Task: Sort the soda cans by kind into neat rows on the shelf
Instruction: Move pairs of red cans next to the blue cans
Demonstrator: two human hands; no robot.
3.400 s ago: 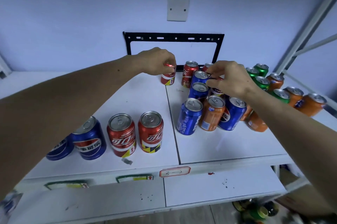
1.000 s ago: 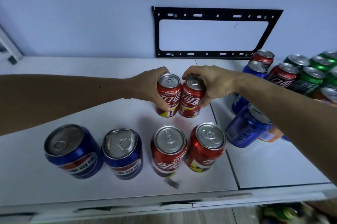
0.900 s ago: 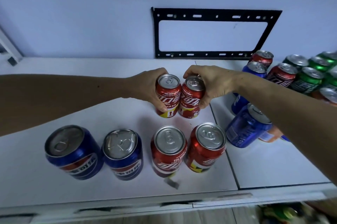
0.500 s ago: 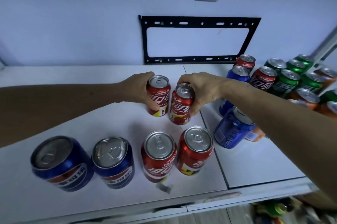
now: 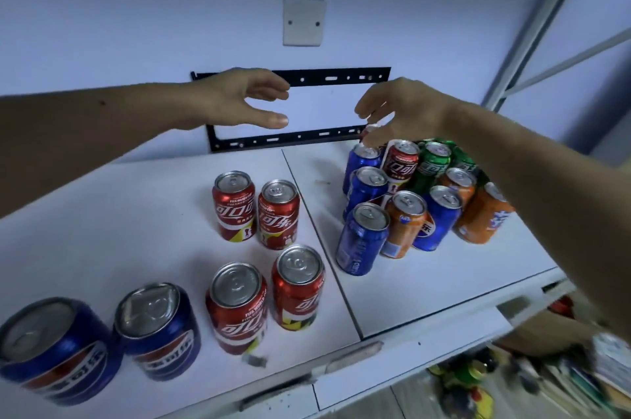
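Observation:
Two red cola cans (image 5: 235, 205) (image 5: 278, 213) stand side by side on the white shelf (image 5: 136, 213), behind two more red cans (image 5: 237, 306) (image 5: 297, 285) at the front. Two blue Pepsi cans (image 5: 157, 326) (image 5: 54, 347) stand at the front left. My left hand (image 5: 239, 99) hovers empty above the shelf, fingers and thumb spread. My right hand (image 5: 392, 111) hangs empty over a mixed cluster at the right, fingertips just above a blue can (image 5: 363, 159) and a red can (image 5: 401, 159).
The right cluster holds blue (image 5: 362, 237), orange (image 5: 404, 222) (image 5: 485, 213) and green cans (image 5: 432, 160). A black metal bracket (image 5: 297, 138) is fixed to the wall behind. A metal shelf post (image 5: 532, 26) rises at the right. Clutter lies below the shelf edge at lower right.
Both hands have let go of the two red cans, which now stand behind the front pair. The hands have lifted and moved back, my right one over the mixed cluster.

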